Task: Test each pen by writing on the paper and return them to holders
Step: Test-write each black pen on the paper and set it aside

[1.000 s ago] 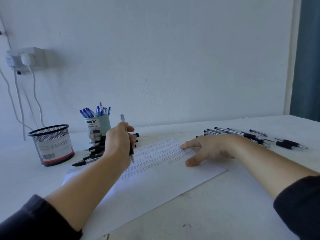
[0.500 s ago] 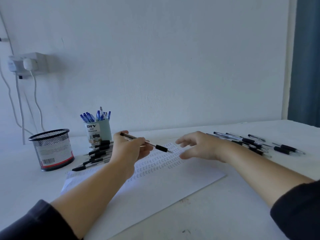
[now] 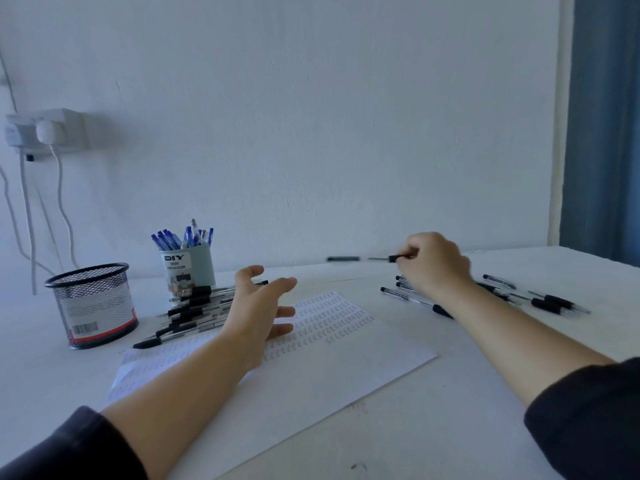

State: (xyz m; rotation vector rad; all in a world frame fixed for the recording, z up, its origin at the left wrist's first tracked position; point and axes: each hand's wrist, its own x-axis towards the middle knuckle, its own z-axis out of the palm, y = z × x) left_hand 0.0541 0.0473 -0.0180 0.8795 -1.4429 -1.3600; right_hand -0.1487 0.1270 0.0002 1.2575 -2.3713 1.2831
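Note:
My right hand [image 3: 433, 261] pinches a black-grip pen [image 3: 360, 259] and holds it level above the table, its tip pointing left, over the loose black pens [image 3: 540, 299] at the right. My left hand [image 3: 259, 306] hovers open over the sheet of paper [image 3: 329, 358], fingers spread, holding nothing. The paper carries rows of small pen marks. A heap of black pens [image 3: 194, 313] lies just left of my left hand. Behind it stands a pale blue holder [image 3: 190, 268] full of blue pens. A black mesh holder [image 3: 91, 306] stands at the far left.
The white table [image 3: 450, 427] ends at a white wall. A wall socket with a plug and hanging cables [image 3: 45, 133] is at the left. A blue curtain [image 3: 606, 126] hangs at the far right.
The pen passed from my left hand to my right. My right hand carried it to the right above the loose pens. My left hand opened and stays over the paper.

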